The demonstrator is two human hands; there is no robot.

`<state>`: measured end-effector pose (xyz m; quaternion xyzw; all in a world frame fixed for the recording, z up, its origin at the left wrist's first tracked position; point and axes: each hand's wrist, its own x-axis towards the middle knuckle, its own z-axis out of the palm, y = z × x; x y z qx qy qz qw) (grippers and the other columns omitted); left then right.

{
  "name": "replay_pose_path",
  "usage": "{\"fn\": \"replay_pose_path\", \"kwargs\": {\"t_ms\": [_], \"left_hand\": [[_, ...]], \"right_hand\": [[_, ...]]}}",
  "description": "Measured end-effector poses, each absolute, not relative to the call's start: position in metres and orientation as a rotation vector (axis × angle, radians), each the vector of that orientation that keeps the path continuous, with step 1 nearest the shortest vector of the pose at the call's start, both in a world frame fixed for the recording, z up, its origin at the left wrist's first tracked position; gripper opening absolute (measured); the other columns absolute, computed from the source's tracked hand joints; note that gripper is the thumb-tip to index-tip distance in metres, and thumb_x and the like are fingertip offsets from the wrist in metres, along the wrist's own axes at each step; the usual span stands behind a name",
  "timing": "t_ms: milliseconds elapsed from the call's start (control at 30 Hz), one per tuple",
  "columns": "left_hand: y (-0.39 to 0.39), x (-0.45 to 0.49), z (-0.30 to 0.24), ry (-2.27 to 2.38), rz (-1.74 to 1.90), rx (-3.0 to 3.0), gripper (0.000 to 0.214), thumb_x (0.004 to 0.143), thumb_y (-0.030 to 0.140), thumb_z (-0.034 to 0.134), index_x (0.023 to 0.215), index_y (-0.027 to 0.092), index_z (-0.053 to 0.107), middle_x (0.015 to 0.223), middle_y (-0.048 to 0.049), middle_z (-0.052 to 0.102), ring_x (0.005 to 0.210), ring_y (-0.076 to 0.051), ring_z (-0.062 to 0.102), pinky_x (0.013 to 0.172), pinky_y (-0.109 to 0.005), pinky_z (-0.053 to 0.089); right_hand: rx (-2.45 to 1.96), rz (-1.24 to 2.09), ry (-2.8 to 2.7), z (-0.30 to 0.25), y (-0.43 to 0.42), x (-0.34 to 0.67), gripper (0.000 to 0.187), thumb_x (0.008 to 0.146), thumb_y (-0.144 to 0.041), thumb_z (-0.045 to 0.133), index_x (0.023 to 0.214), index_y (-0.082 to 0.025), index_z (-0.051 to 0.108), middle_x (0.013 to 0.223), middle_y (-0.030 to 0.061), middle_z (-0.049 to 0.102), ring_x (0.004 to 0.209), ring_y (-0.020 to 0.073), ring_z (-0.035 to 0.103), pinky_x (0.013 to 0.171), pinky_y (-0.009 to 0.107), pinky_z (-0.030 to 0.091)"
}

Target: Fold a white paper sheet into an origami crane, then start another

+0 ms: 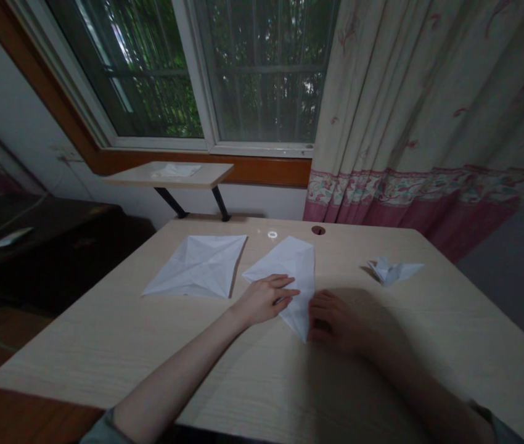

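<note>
"Where's your folded sheet (295, 277)?"

"Mid-frame on the table (105, 345), its point toward you."

"And your fingers?"

"Your left hand (264, 300) lies on the sheet, fingers together. Your right hand (333, 322) touches its right edge; in that shadow, I can't tell if they're clamped."

"What's nearby?"

"A creased sheet (197, 266) just left, a folded figure (394, 270) farther right."
</note>
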<state>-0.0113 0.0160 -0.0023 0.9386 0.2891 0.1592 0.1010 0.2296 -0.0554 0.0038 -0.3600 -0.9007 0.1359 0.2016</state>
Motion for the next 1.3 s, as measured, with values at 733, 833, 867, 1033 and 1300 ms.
{"fn": "replay_pose_path", "kwargs": {"t_ms": [733, 833, 867, 1033, 1300], "left_hand": [[0.015, -0.011, 0.000, 0.838, 0.476, 2.778, 0.033, 0.100, 0.025, 0.054, 0.129, 0.029, 0.070, 0.145, -0.0036, 0.060, 0.134, -0.024, 0.057, 0.111, -0.040, 0.048], [0.015, -0.011, 0.000, 0.844, 0.465, 2.775, 0.033, 0.100, 0.025, 0.054, 0.128, 0.029, 0.070, 0.145, -0.0031, 0.060, 0.134, -0.025, 0.056, 0.111, -0.041, 0.049], [0.015, -0.011, 0.000, 0.843, 0.465, 2.774, 0.033, 0.100, 0.025, 0.054, 0.128, 0.030, 0.070, 0.145, -0.0027, 0.060, 0.134, -0.025, 0.056, 0.111, -0.042, 0.049], [0.016, -0.011, -0.002, 0.834, 0.480, 2.765, 0.032, 0.100, 0.026, 0.054, 0.128, 0.031, 0.070, 0.145, -0.0020, 0.060, 0.135, -0.024, 0.056, 0.112, -0.042, 0.048], [0.016, -0.011, -0.001, 0.831, 0.470, 2.764, 0.033, 0.099, 0.023, 0.055, 0.129, 0.030, 0.070, 0.146, -0.0033, 0.059, 0.135, -0.025, 0.056, 0.113, -0.042, 0.047]], "right_hand": [[-1.519, 0.212, -2.046, -0.017, -0.036, 0.246, 0.022, 0.094, -0.021, 0.051, 0.093, -0.023, 0.073, 0.097, 0.0076, 0.077, 0.090, 0.0239, 0.070, 0.087, 0.041, 0.052], [-1.533, 0.242, -2.059, -0.015, -0.036, 0.245, 0.023, 0.095, -0.022, 0.051, 0.094, -0.023, 0.074, 0.098, 0.0082, 0.077, 0.090, 0.0247, 0.070, 0.087, 0.042, 0.052], [-1.534, 0.244, -2.063, -0.016, -0.036, 0.245, 0.023, 0.095, -0.022, 0.051, 0.094, -0.023, 0.074, 0.098, 0.0082, 0.077, 0.090, 0.0248, 0.070, 0.087, 0.042, 0.052], [-1.521, 0.210, -2.060, -0.020, -0.034, 0.246, 0.022, 0.094, -0.021, 0.052, 0.094, -0.024, 0.074, 0.098, 0.0076, 0.078, 0.089, 0.0243, 0.071, 0.087, 0.042, 0.052], [-1.570, 0.191, -2.066, -0.022, -0.033, 0.247, 0.022, 0.096, -0.021, 0.051, 0.093, -0.025, 0.073, 0.095, 0.0073, 0.078, 0.088, 0.0249, 0.071, 0.084, 0.041, 0.052]]}}
